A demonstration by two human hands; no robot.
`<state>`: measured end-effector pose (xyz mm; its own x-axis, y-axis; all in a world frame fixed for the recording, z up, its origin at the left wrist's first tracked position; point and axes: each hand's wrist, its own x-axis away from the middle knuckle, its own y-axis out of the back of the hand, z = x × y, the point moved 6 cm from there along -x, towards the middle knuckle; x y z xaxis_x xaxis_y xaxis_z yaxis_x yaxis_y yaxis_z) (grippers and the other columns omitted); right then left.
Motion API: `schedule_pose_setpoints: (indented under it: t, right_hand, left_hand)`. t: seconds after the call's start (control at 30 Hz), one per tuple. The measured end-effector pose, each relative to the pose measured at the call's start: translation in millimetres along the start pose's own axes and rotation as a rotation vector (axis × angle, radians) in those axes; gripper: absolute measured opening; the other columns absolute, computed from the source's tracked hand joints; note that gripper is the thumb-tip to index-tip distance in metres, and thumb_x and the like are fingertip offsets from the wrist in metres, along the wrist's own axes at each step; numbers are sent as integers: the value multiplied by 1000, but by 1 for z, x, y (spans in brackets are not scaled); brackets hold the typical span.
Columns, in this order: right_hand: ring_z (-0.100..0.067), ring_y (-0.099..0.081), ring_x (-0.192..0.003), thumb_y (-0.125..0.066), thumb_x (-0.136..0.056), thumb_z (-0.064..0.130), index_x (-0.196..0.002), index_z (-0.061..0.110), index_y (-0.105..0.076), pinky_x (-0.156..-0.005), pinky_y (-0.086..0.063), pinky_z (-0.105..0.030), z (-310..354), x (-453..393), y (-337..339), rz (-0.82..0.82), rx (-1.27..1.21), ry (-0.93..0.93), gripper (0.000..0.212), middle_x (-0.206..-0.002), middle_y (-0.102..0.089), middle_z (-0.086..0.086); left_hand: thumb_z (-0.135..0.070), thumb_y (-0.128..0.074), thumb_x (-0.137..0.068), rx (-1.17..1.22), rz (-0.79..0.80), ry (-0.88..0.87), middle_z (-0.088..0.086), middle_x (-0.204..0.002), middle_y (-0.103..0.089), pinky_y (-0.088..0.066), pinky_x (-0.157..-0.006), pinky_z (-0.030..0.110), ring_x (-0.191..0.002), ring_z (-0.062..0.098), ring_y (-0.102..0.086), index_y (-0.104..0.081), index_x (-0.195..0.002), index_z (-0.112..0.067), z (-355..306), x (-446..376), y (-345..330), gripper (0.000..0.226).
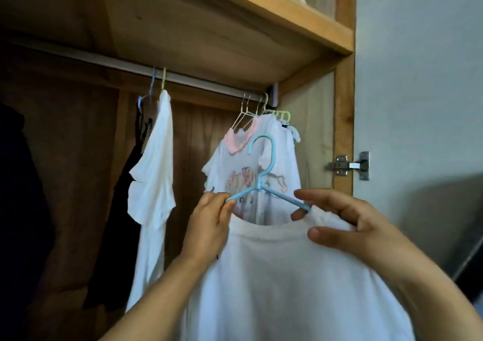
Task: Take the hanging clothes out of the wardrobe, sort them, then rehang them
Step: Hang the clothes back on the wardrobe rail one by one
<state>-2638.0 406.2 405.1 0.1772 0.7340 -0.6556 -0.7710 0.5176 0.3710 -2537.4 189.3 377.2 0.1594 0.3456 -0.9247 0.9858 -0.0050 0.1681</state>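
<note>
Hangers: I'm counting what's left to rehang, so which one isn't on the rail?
The blue hanger, held up between the left hand and right hand in a white shirt's neck. All the others hook over the rail.

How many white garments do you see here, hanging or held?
3: a plain white shirt hanging left on the rail, a printed shirt hanging right, a white T-shirt held in both hands. Others may hide behind.

White tee (287, 275) partly on blue hanger (264, 181), poss. half-threaded, before wardrobe rail (125, 65).
</note>
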Motion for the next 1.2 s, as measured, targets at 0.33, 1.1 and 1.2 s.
schedule_pose_setpoints:
  t: [0.33,1.1,1.2]
  right_hand:
    - [17,-54,-101,-83,-66,5,-98,36,-71,-83,-38,-1,-50,-75,-13,-92,66,-2,47,-103,-64,31]
    - [-15,-51,-113,-72,-80,17,-130,16,-54,-87,-41,-28,0,-368,-103,-214,336,295,53,-130,-54,-2]
    - [-18,-49,-119,-71,-80,16,-131,13,-53,-86,-39,-26,4,-394,-117,-218,373,293,54,-134,-52,-4]
  left_hand:
    - [-40,-47,-85,6,-25,44,-2,-115,-62,-47,-93,33,-108,16,-58,-66,-116,-18,35,-75,-44,42]
    - [-43,-52,-88,-744,-231,-208,-1,-141,-42,-27,-107,33,-133,17,-32,-48,-135,-22,63,-216,138,51]
    - [-42,-54,-90,-737,-207,-239,-6,-142,-38,-24,-107,27,-133,12,-28,-44,-138,-25,73,-225,141,52]
